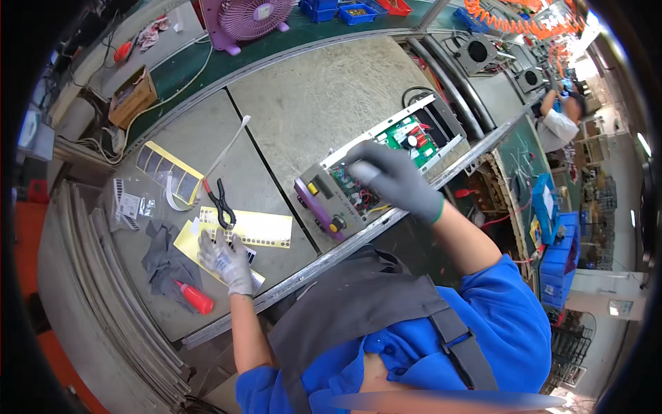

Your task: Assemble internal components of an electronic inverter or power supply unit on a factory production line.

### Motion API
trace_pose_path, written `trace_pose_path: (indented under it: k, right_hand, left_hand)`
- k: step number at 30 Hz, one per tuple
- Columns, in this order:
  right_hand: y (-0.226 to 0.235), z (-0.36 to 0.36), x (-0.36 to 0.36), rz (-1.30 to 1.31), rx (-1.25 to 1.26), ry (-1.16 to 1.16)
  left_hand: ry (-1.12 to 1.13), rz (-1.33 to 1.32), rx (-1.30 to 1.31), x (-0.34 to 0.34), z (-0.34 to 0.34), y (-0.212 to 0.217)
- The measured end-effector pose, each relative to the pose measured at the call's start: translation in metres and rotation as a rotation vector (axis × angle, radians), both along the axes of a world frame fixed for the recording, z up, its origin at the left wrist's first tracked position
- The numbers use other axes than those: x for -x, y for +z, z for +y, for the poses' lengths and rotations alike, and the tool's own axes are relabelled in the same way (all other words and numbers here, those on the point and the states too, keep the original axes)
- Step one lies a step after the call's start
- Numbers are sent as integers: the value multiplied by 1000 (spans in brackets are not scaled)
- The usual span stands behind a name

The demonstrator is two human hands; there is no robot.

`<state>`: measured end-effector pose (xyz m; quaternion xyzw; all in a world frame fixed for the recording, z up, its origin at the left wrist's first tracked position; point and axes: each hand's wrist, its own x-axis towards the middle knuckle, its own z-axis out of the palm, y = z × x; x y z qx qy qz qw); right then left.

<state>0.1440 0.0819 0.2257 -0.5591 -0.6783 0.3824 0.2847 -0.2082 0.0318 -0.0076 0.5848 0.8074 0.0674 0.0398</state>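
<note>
My left hand [226, 263], in a pale glove, lies with fingers spread on yellow-edged label sheets. One sheet [265, 229] carries rows of small round dots. Just beyond the fingertips, pliers [221, 205] with red and black handles rest partly on that sheet. My right hand [396, 181], in a dark grey glove, is over an opened electronic unit [341, 210] with a grey-and-purple front panel. Its fingers are blurred, and a pale patch beside them is too smeared to name. Beyond that hand, a green circuit board [412, 138] shows inside the metal chassis.
Left of my left hand are a grey cloth [164, 254], a red bottle [196, 298] and a clear plastic bag [131, 207]. Another label sheet [169, 172] lies farther back. A purple fan [252, 21] stands at the far side. Another person [558, 124] works at the far right.
</note>
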Motion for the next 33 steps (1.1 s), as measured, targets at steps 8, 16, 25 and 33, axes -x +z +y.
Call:
trace_pose_path:
  k: [8,16,25,33]
  right_hand:
    - [-50,19,-39,-239,-127,53]
    - [-51,22,-48,-233,-321,120]
    - [9,14,-23,115,-181,-101]
    - [-77,-47,97,210,359,374]
  left_hand:
    - [-283,-1604,-231,-187,61,127]
    - [-149,-1382,-231,-212,60,141]
    - [-268,-1237,-346,-201,63,122]
    - [69,-159,-277,-26,34,-6]
